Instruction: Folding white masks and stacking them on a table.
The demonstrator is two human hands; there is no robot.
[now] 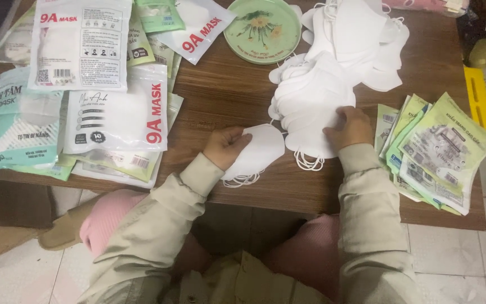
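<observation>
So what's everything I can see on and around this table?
Wooden table: one, brown, centre.
Loose face masks: a pile, white, right of centre.
Single mask: one, white, held by the left hand.
Plate: one, green with flowers, top centre.
Sealed mask packs: several, white and teal, left side.
Flat pouches: a fanned stack, green, right edge.
Left hand: grips the single mask.
Right hand: rests on the pile.

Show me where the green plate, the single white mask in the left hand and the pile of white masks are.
green plate [243,39], head view, bare left rim.
single white mask [262,149], head view, its middle.
pile of white masks [310,95], head view, top mask.
</observation>
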